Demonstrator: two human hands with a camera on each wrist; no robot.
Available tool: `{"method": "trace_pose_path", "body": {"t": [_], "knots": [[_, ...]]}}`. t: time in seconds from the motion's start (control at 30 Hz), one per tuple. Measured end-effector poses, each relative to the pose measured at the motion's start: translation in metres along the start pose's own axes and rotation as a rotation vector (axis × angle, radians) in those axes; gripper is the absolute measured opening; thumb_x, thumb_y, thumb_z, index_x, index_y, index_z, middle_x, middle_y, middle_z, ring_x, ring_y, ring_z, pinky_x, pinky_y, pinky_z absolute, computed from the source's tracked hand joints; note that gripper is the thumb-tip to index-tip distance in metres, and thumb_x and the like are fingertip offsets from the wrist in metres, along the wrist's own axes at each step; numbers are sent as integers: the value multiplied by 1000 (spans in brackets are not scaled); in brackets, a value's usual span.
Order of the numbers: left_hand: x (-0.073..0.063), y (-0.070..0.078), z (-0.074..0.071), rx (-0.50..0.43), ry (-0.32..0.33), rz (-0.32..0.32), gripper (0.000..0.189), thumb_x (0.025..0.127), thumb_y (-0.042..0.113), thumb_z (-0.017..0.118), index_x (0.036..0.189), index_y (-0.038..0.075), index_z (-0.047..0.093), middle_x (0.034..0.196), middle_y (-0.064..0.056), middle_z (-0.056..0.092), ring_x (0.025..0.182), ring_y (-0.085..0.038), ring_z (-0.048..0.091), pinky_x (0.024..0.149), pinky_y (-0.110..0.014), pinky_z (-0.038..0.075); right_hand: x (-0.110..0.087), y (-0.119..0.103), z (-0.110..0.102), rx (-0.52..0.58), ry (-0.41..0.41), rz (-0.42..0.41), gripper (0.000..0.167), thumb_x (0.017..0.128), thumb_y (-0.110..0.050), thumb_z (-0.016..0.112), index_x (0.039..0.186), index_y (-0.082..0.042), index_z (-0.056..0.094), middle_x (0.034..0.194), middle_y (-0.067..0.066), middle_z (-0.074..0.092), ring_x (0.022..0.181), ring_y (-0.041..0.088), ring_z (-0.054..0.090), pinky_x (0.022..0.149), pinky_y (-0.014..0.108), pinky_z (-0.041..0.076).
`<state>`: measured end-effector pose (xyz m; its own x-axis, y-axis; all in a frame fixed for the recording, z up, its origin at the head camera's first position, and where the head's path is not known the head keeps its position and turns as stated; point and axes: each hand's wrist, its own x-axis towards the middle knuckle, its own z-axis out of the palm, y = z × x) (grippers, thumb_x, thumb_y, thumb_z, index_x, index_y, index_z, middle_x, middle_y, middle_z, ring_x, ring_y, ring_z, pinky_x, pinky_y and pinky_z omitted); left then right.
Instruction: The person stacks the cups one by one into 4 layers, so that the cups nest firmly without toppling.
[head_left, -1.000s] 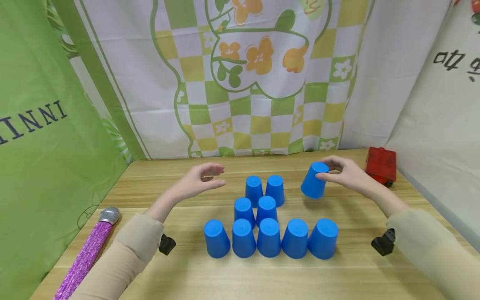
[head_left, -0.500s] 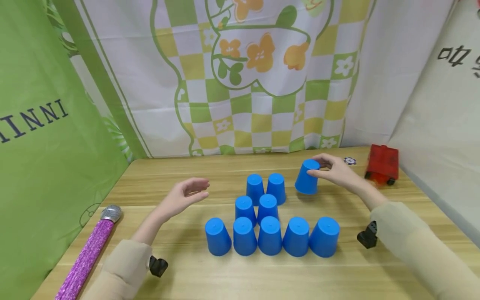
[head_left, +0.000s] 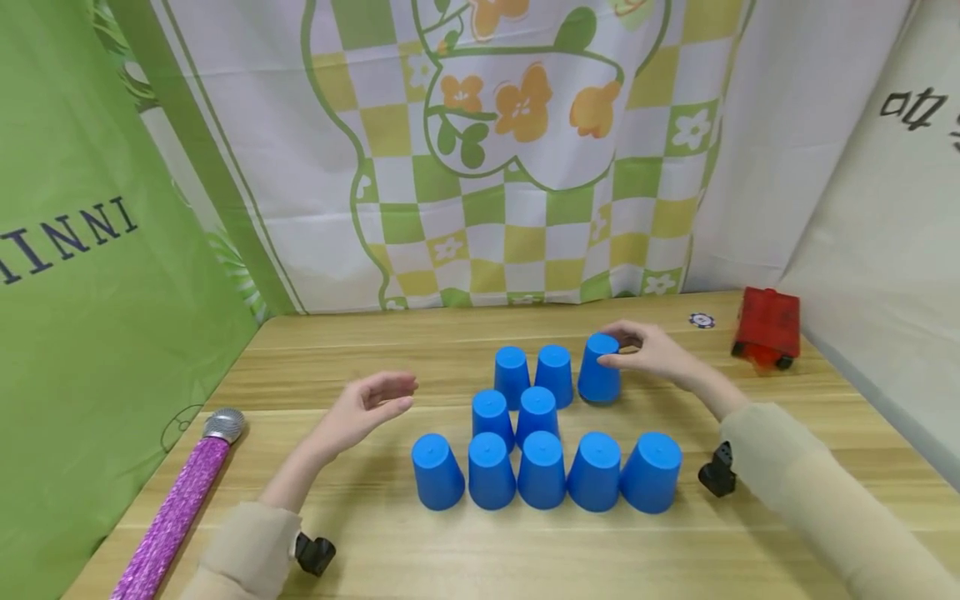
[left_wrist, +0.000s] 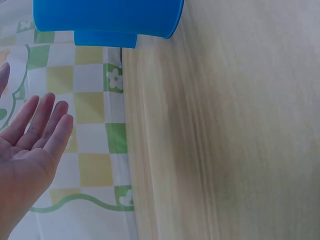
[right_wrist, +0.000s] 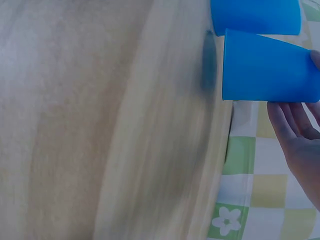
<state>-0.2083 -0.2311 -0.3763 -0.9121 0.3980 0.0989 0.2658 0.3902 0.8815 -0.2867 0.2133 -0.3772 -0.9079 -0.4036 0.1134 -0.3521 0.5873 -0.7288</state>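
Observation:
My right hand (head_left: 651,357) holds an upside-down blue cup (head_left: 597,375) between thumb and fingers, at the right end of the back row. In the right wrist view the held cup (right_wrist: 270,67) shows its rim close over the table, a shadow beneath it. Left of it stand two blue cups (head_left: 512,379), bottoms up. Two more blue cups (head_left: 491,414) form a middle row, and several blue cups (head_left: 597,473) line the front. My left hand (head_left: 367,408) hovers left of the cups, fingers loosely bent and holding nothing; in the left wrist view its palm (left_wrist: 30,155) shows.
A microphone (head_left: 223,425) with a sparkly purple handle lies along the left side of the wooden table (head_left: 360,550). At the back right are a red toy vehicle (head_left: 768,327) and a small round chip (head_left: 702,320). A patterned curtain (head_left: 495,250) hangs behind.
My right hand has brought the blue cup leftward and down, beside the back-row cups. My left hand has drawn back to the left and lower, still without anything in it.

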Motion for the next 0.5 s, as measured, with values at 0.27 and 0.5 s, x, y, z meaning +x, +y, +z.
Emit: {"method": "trace_pose_path", "body": {"t": [0.27, 0.5], "knots": [[0, -8, 9, -13, -10, -34, 45, 93, 28, 60, 129, 2, 52, 130, -21, 55, 119, -31, 56, 94, -28, 51, 0, 2, 8, -5, -35, -14, 52, 86, -25, 68, 129, 0, 51, 120, 20, 59, 110, 33, 56, 92, 47, 50], [4, -15, 18, -28, -43, -30, 42, 93, 28, 59, 127, 5, 54, 129, -23, 56, 118, -29, 57, 96, -30, 50, -1, 2, 9, 11, -39, -34, 52, 86, -23, 68, 129, 1, 51, 121, 21, 58, 111, 34, 55, 94, 50, 49]]}}
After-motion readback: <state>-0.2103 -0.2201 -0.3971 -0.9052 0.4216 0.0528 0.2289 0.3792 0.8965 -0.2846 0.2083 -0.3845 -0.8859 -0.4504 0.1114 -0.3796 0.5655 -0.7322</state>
